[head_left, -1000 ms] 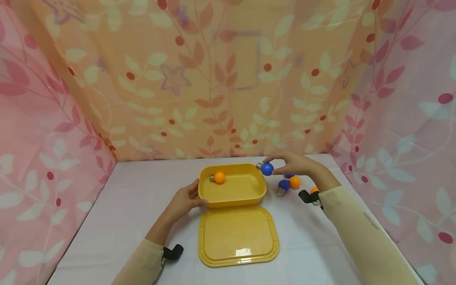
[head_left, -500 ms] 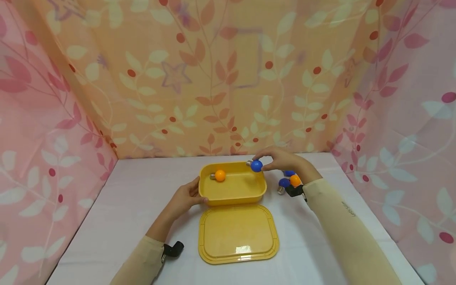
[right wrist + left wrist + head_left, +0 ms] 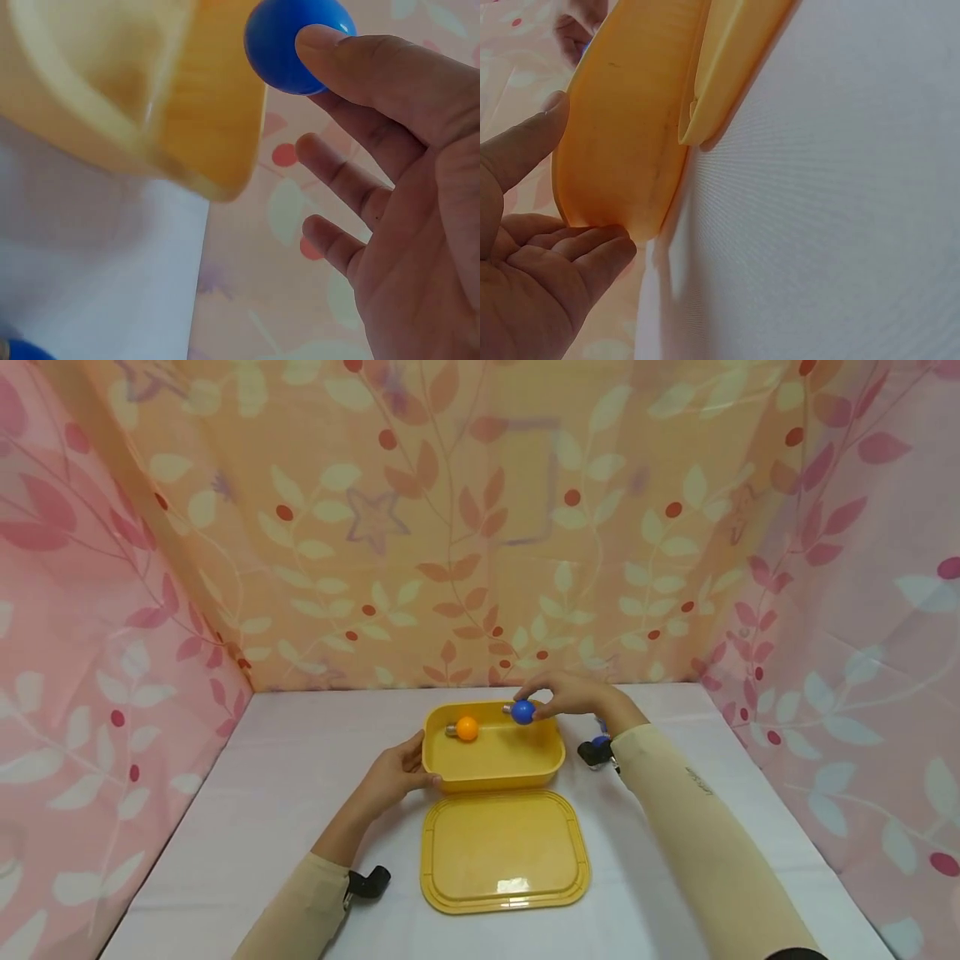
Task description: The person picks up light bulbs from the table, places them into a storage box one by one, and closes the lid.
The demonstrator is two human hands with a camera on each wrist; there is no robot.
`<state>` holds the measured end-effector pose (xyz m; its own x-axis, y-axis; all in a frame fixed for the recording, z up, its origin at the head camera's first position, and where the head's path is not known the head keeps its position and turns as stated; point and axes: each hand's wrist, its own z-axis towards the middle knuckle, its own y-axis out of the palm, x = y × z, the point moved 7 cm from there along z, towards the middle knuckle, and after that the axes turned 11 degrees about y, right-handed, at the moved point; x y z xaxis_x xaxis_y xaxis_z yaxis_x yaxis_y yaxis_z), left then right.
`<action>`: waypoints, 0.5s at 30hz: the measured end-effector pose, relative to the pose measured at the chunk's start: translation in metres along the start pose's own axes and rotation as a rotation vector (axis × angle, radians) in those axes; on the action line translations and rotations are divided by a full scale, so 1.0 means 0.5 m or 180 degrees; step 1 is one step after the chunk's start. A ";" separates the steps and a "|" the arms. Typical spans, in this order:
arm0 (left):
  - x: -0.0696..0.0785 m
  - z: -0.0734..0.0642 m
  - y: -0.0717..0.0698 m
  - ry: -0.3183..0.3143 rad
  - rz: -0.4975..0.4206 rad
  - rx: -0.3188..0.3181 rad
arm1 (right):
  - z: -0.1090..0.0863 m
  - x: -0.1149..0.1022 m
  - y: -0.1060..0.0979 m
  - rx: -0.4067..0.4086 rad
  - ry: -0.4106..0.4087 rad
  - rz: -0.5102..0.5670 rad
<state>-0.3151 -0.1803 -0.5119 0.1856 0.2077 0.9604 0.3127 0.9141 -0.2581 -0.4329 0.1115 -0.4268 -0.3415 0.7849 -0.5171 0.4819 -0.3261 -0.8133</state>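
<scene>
**A Small Booth Walled with Printed Sheets**

This place is looking like a makeshift booth. A leafy orange back sheet (image 3: 517,602) is hanging at 12 o'clock, while a pink left sheet (image 3: 90,652) is closing off 9 o'clock and a pink right sheet (image 3: 847,643) is closing off 3 o'clock. A white-covered tabletop (image 3: 262,793) is filling 6 o'clock. Black wrist devices (image 3: 370,882) are showing at 7 and 4 o'clock, suggesting a filming setup. The sheets are hiding the wider surroundings, so whether they are standing in a home, office or lab is unclear.
</scene>
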 end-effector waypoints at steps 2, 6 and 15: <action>-0.002 -0.001 0.001 -0.0002 -0.0005 -0.0002 | 0.009 -0.008 0.009 -0.0089 -0.0057 -0.0006; -0.003 -0.001 0.000 -0.0012 0.0031 0.0019 | 0.025 -0.018 0.025 -0.0145 -0.0061 -0.0091; -0.004 0.001 -0.003 0.0033 0.0100 -0.0008 | 0.061 -0.036 0.049 -0.0240 -0.0100 -0.0332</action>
<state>-0.3165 -0.1816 -0.5134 0.2048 0.2326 0.9508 0.3087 0.9064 -0.2883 -0.4396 0.0734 -0.4454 -0.4174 0.7952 -0.4398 0.5014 -0.2021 -0.8413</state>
